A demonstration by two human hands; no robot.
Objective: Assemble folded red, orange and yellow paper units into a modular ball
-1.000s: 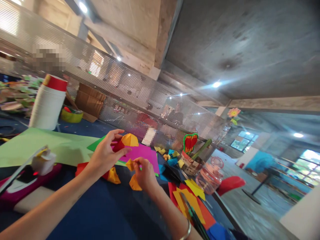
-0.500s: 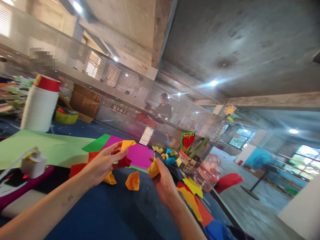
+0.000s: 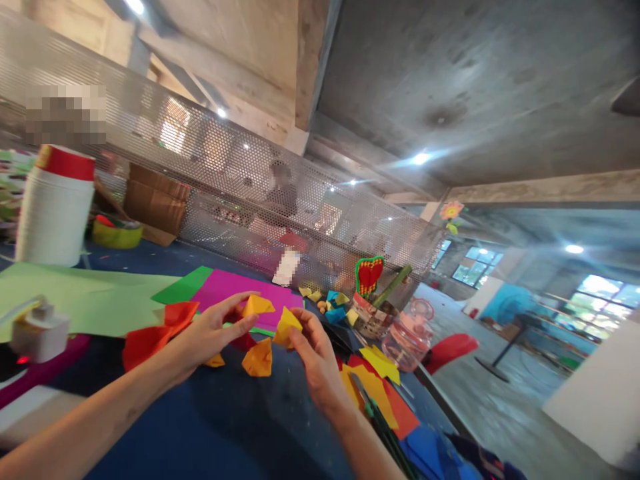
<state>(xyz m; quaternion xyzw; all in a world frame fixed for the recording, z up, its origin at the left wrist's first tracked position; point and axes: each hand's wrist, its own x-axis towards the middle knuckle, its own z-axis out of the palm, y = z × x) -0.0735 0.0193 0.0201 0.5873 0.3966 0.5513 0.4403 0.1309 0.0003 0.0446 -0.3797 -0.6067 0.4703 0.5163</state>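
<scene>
My left hand [image 3: 223,327] pinches a folded yellow-orange paper piece [image 3: 258,305] between thumb and fingers. Close beside it, my right hand [image 3: 315,353] grips a second folded yellow paper piece [image 3: 287,327]. The two pieces are near each other but apart. Below them on the dark blue table [image 3: 240,427] lies an orange folded paper piece [image 3: 258,358]. Another orange piece [image 3: 215,361] shows partly under my left wrist. Red-orange paper [image 3: 157,333] lies behind my left forearm, and a magenta sheet [image 3: 215,288] stretches out beyond the hands.
Scissors [image 3: 380,420] and loose yellow paper [image 3: 381,365] lie by my right forearm. A basket [image 3: 370,319] and a clear pink jar [image 3: 407,337] stand at the right edge. A power strip with a charger [image 3: 40,333] is at left, near a white paper roll [image 3: 55,213]. A perforated metal screen [image 3: 225,200] stands behind.
My right hand has moved left and up, bringing its paper piece close to the one in my left hand. The view has shifted slightly right, and scissors now show by my right forearm.
</scene>
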